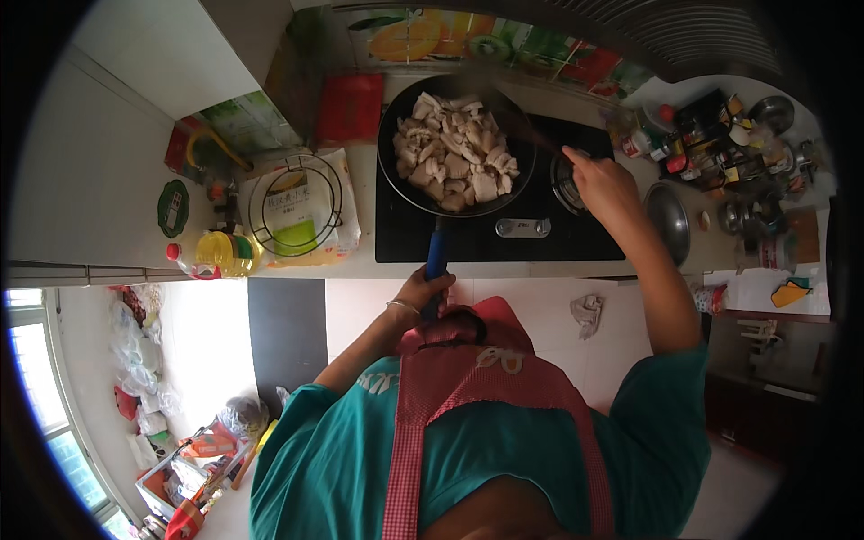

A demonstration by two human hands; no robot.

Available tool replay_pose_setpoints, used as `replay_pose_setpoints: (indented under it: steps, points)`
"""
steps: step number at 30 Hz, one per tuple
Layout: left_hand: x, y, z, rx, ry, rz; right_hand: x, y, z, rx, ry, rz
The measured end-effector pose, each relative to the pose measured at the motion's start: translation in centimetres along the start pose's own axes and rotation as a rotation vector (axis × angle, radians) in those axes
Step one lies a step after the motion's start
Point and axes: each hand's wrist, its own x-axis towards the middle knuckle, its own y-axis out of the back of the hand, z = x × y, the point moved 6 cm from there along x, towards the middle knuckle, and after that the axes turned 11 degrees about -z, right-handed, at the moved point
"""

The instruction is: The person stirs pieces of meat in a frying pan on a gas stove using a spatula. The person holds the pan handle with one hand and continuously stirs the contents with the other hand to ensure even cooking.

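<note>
A dark frying pan stands on the left side of a black glass cooktop. Many pale pieces of sliced meat fill most of it. My left hand is wrapped around the pan's blue handle, which points towards my body. My right hand, to the right of the pan, grips a thin dark utensil, its index finger stretched along it. The utensil slants over the pan's right rim; its far end is blurred and I cannot tell its shape.
A second burner lies beneath my right hand. A metal bowl and crowded condiment jars stand to the right. Leftward are a round wire rack, a cooking oil bottle and a red panel. A range hood overhangs.
</note>
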Motion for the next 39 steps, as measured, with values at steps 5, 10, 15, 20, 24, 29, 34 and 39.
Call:
replay_pose_setpoints:
  steps: [5,10,15,20,24,29,34,39]
  points:
    - [-0.8,-0.4,0.2,0.064,0.05,0.072,6.4,-2.7,3.5,0.208,-0.121,-0.449]
    - [-1.5,-0.3,0.3,0.062,0.079,0.076,6.4,-6.9,7.5,0.797,-0.344,-0.814]
    - [-1.8,0.4,0.6,0.123,0.084,0.098,4.3,-13.2,3.3,1.162,-0.292,-0.843]
    - [-1.6,0.6,0.6,0.19,0.087,0.141,5.9,-18.0,-1.6,1.493,-0.221,-0.571]
    - [-1.8,0.4,0.7,0.166,0.099,0.101,7.0,-15.9,-2.3,1.15,-0.044,-0.27]
    - [-1.9,0.3,0.8,0.136,0.091,0.088,3.8,-5.5,-5.0,0.082,0.235,0.091]
    - [-2.1,0.0,0.8,0.087,0.108,0.107,2.8,1.4,-4.0,-0.12,0.219,-0.025]
    - [-2.3,0.0,0.6,0.081,0.108,0.113,3.0,4.4,-0.7,-0.041,0.077,-0.112]
